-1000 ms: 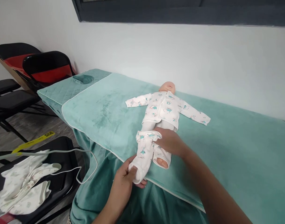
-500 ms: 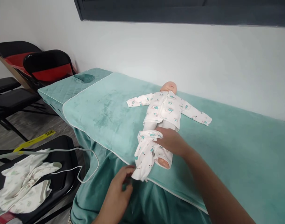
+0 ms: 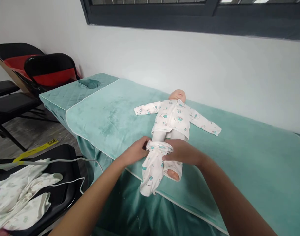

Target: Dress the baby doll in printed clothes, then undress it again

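A baby doll (image 3: 177, 95) lies on its back on the green covered bed, arms spread, in a white printed jacket (image 3: 171, 119). White printed baby pants (image 3: 153, 172) are bunched around its lower legs. One bare foot shows at the cuff nearer my right side; the other pant leg hangs past where a foot can be seen. My left hand (image 3: 136, 152) pinches the bunched waistband at its left edge. Across from it, my right hand (image 3: 181, 151) grips the waistband between the legs, some fingers hidden behind the cloth.
The massage bed (image 3: 110, 111) has a face hole at its left end and runs along a white wall under a dark window frame (image 3: 150, 14). A black chair at lower left holds folded baby clothes (image 3: 24, 196) and a white cable (image 3: 66, 159). Red-and-black chairs (image 3: 53, 70) stand behind.
My left hand has moved up from the pant leg's lower cuff to the waistband. My right hand stays on the waistband. The view has tilted slightly upward.
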`<act>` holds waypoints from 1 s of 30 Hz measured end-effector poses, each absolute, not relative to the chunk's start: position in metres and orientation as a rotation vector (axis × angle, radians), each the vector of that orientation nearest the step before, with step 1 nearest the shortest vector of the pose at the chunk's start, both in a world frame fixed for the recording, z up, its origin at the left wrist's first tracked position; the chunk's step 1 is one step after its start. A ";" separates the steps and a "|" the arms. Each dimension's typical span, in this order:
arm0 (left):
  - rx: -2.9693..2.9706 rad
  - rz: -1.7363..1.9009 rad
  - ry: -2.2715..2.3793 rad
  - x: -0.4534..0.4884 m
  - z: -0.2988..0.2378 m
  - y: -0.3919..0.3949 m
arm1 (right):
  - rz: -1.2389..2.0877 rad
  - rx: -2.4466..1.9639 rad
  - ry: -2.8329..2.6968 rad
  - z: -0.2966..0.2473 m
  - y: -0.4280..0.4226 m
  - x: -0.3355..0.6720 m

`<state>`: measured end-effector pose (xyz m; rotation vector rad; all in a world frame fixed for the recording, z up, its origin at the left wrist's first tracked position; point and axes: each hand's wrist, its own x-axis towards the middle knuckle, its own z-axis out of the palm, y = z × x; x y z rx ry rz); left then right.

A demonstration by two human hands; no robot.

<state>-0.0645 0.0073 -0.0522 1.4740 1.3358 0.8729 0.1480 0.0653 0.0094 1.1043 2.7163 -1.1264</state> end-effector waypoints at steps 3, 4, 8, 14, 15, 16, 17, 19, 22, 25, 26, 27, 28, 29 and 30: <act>1.490 0.817 1.299 -0.066 -0.051 0.012 | -0.841 1.162 2.757 0.003 0.064 0.141; 1.470 0.824 1.272 -0.066 -0.051 0.013 | -0.759 1.172 2.766 0.001 0.064 0.140; 1.268 0.969 1.195 -0.059 -0.061 0.017 | -0.737 1.288 2.789 -0.005 0.064 0.138; 1.063 1.166 1.051 -0.054 -0.073 0.029 | -1.316 1.568 2.717 -0.007 0.064 0.140; 1.074 1.153 1.017 -0.055 -0.073 0.032 | -1.377 1.626 2.690 -0.008 0.064 0.140; 1.101 1.131 0.993 -0.057 -0.072 0.035 | -1.426 1.683 2.664 -0.009 0.065 0.141; 1.143 1.110 0.987 -0.059 -0.071 0.039 | -1.464 1.734 2.641 -0.010 0.066 0.142; 1.247 1.097 1.037 -0.063 -0.069 0.045 | -1.488 1.816 2.591 -0.010 0.067 0.142; 1.381 1.167 1.208 -0.064 -0.069 0.056 | -1.400 1.906 2.526 -0.006 0.067 0.138; 1.413 1.308 1.393 -0.056 -0.073 0.067 | -1.299 1.936 2.484 -0.002 0.066 0.131; 1.402 1.350 1.443 -0.052 -0.074 0.070 | -1.263 1.942 2.472 -0.002 0.067 0.129; 1.381 1.382 1.477 -0.049 -0.075 0.074 | -1.213 1.953 2.468 -0.003 0.067 0.128; 1.341 1.406 1.490 -0.045 -0.075 0.077 | -1.144 1.967 2.471 -0.004 0.068 0.127; 1.289 1.420 1.483 -0.042 -0.076 0.079 | -1.061 1.977 2.479 -0.005 0.070 0.125; 1.235 1.428 1.464 -0.040 -0.076 0.080 | -0.973 1.978 2.497 -0.006 0.072 0.124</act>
